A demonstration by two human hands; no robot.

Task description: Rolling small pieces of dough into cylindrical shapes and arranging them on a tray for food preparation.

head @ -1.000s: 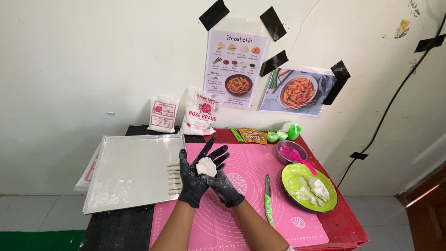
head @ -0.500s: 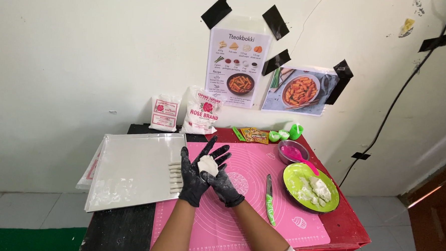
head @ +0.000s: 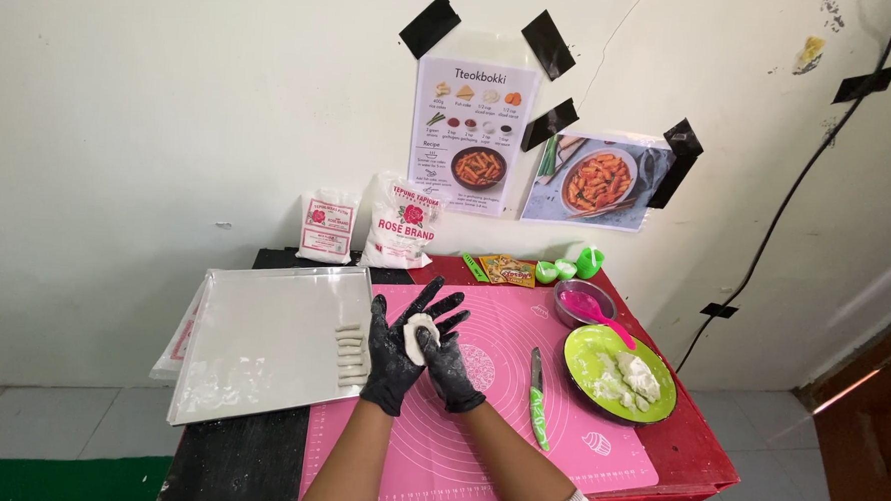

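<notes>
Dough piece [head: 417, 336]: small white lump pressed between two black-gloved palms, above the left part of the pink mat, near its border with the tray.
Left hand [head: 399, 347]: fingers spread wide and pointing toward 12 o'clock, palm turned up under the lump.
Right hand [head: 450, 356]: laid across the lump from 4 o'clock, fingers loosely curved over it, closing it against the other palm.
Look of the dough: pale, smooth, slightly elongated; only its upper part shows between the gloves.
Open room: bare pink mat [head: 499, 403] lies at 3 to 6 o'clock of the hands; the mat's near edge runs close to the table's front edge.
Rolled pieces [head: 350, 354]: short white sticks lined up on the tray's right rim, just beside the left hand at 9 o'clock.
Tray [head: 261, 343]: large pale sheet at 9 o'clock, its left corner hanging past the table.
Knife [head: 537, 398]: green-handled, lying on the mat at 3 o'clock, apart from the hands.
Green plate [head: 591, 362]: holds more white dough, at 3 o'clock near the table's right edge.
Bowl [head: 581, 305]: metal, with a pink spoon, at 2 o'clock.
Flour bags [head: 399, 223]: two white bags against the wall at 12 o'clock.
Table [head: 703, 442]: red top, standing against a white wall with taped food sheets.
</notes>
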